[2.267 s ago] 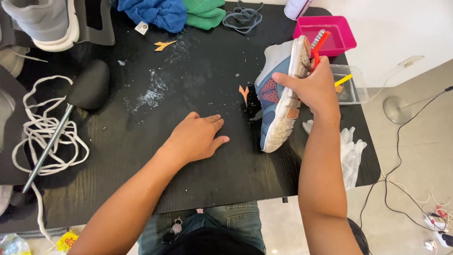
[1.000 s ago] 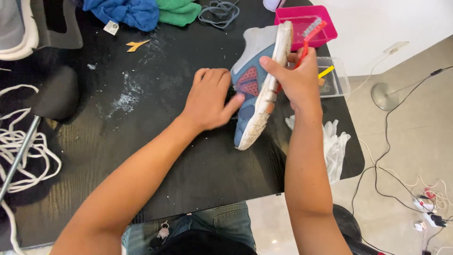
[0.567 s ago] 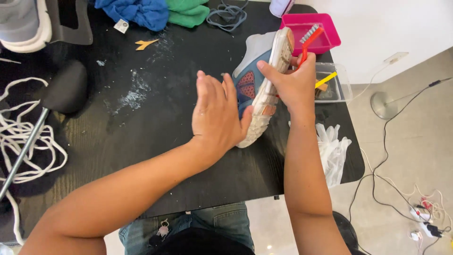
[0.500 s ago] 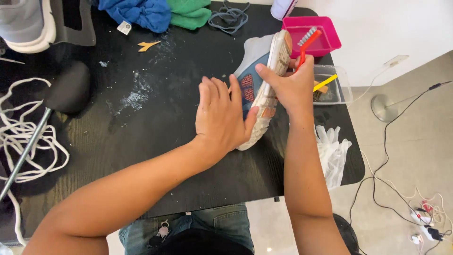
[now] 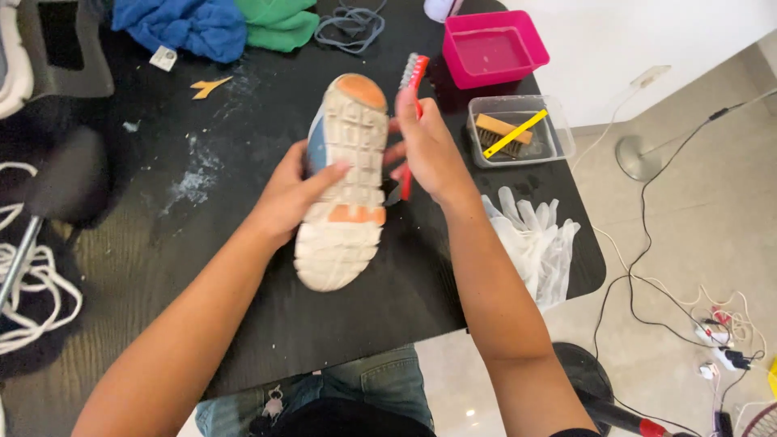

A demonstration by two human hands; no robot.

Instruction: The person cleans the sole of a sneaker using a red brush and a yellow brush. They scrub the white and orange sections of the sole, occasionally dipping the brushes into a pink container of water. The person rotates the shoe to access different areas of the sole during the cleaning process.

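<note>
— What has changed since half a second ago?

— The sneaker (image 5: pixel 344 182) has been turned from its side so its sole now faces up, and the left hand (image 5: pixel 295 194) has gone from lying flat against it to gripping it.

— Where does it sit against the fingers?

— The left hand's fingers (image 5: pixel 333 168) curl over the sole's left edge at mid-length, thumb hidden beneath, closed around the sneaker. The right hand (image 5: pixel 429 150) is just beside the sole's right edge, its fingers wrapped shut around a red brush (image 5: pixel 413 77) that stands up past the fingertips.

— Which way does it point?

— Its long axis runs roughly away from the person, tilted slightly right. The orange-patched end points toward the pink tub (image 5: pixel 494 48), the pale end toward the person. It is over the middle of the black table (image 5: pixel 243 129).
</note>
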